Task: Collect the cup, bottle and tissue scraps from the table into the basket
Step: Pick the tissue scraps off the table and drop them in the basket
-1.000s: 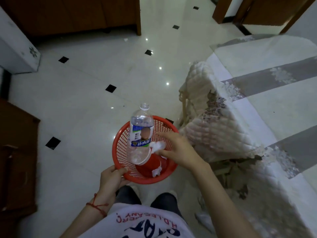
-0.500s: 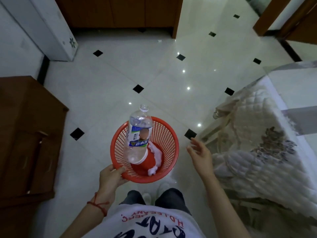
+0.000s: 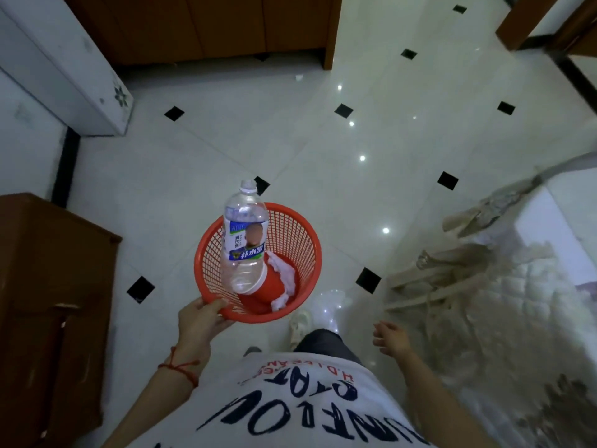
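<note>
My left hand (image 3: 199, 321) grips the near rim of a red mesh basket (image 3: 300, 240) and holds it above the floor. A clear plastic bottle (image 3: 245, 234) with a blue and white label stands in the basket, its base set in a red cup (image 3: 268, 286) that lies at the bottom. White tissue scraps (image 3: 286, 279) lie beside the cup inside the basket. My right hand (image 3: 389, 337) hangs at my side, fingers loosely apart, holding nothing.
A table with a quilted beige cloth (image 3: 504, 318) fills the right side. A brown wooden cabinet (image 3: 48, 286) stands at the left, a white appliance (image 3: 64, 69) at the far left, and wooden cupboards (image 3: 226, 24) at the back. Glossy white floor tiles (image 3: 226, 150) lie ahead.
My right hand let go of the tissue in the basket and drew back to my side. The view has turned left, away from the table.
</note>
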`<state>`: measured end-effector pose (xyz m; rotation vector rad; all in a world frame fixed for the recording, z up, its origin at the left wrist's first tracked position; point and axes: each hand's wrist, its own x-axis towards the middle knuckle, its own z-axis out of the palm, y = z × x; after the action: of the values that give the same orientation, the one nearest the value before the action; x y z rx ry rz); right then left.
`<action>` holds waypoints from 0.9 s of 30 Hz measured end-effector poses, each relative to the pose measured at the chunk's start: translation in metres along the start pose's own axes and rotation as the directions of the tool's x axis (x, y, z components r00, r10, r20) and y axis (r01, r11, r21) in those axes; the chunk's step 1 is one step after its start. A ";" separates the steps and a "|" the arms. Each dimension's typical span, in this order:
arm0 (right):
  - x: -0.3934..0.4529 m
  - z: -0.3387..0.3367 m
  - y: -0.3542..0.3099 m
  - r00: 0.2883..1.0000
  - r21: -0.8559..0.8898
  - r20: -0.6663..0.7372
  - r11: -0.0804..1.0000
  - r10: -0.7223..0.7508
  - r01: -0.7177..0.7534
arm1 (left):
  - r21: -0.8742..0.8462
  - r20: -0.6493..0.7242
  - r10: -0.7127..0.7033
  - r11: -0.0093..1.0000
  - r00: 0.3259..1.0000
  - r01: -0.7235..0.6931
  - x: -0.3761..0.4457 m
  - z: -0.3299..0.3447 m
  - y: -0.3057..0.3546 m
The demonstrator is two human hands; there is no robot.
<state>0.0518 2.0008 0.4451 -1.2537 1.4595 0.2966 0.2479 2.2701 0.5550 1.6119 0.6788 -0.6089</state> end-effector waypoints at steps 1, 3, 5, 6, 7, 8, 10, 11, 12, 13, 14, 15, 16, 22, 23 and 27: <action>0.010 -0.002 -0.015 1.000 -0.013 0.003 1.000 -0.001 0.001 | 0.003 0.006 0.006 1.000 1.000 -0.006 0.009 0.011 0.015; 0.027 -0.005 -0.051 1.000 -0.012 0.013 1.000 -0.023 0.023 | 0.005 0.028 0.016 1.000 0.999 -0.016 0.026 0.032 0.043; 0.041 -0.007 -0.091 0.998 -0.022 0.036 0.998 -0.057 0.058 | 0.009 0.032 0.029 1.000 0.999 -0.029 0.043 0.051 0.068; 0.047 -0.007 -0.111 0.996 -0.032 0.046 0.997 -0.070 0.072 | 0.011 0.035 0.038 0.999 0.999 -0.038 0.051 0.060 0.080; 0.055 -0.007 -0.130 0.996 -0.027 0.043 0.996 -0.083 0.084 | 0.010 0.044 0.045 0.999 0.998 -0.045 0.059 0.069 0.091; 0.063 -0.007 -0.148 0.994 -0.005 0.042 0.995 -0.099 0.099 | 0.009 0.050 0.048 0.999 0.998 -0.049 0.067 0.079 0.102; 0.080 -0.008 -0.187 0.992 0.057 0.028 0.991 -0.124 0.122 | 0.019 0.053 0.059 0.998 0.997 -0.060 0.087 0.101 0.124; 0.088 -0.009 -0.205 0.991 0.092 0.013 0.987 -0.131 0.129 | 0.034 0.057 0.067 0.997 0.996 -0.069 0.097 0.112 0.136; 0.098 -0.010 -0.222 0.992 0.123 -0.001 0.984 -0.130 0.129 | 0.047 0.066 0.073 0.996 0.995 -0.076 0.108 0.124 0.148; 0.108 -0.011 -0.238 0.991 0.141 -0.013 0.981 -0.131 0.132 | 0.059 0.076 0.076 0.995 0.994 -0.080 0.120 0.137 0.161; 0.118 -0.013 -0.254 0.991 0.153 -0.026 0.980 -0.129 0.131 | 0.077 0.085 0.077 0.994 0.993 -0.083 0.132 0.150 0.175; 0.127 -0.016 -0.267 0.992 0.168 -0.041 0.978 -0.120 0.125 | 0.105 0.098 0.079 0.990 0.992 -0.090 0.144 0.163 0.189; 0.133 -0.019 -0.279 0.993 0.195 -0.061 0.975 -0.101 0.111 | 0.135 0.121 0.082 0.986 0.989 -0.098 0.156 0.177 0.203; 0.162 -0.036 -0.321 0.989 0.348 -0.136 0.937 0.050 0.000 | 0.280 0.283 0.087 0.945 0.955 -0.169 0.204 0.280 0.290; 0.169 -0.040 -0.324 0.986 0.380 -0.149 0.925 0.075 -0.013 | 0.301 0.308 0.078 0.937 0.948 -0.175 0.210 0.301 0.303; 0.192 -0.059 -0.327 0.968 0.457 -0.156 0.884 0.194 -0.104 | 0.367 0.384 0.052 0.908 0.922 -0.204 0.224 0.396 0.341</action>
<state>0.3191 1.7255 0.4496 -0.8135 1.6828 -0.0684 0.6438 1.8627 0.5717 1.8337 0.1658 -0.9673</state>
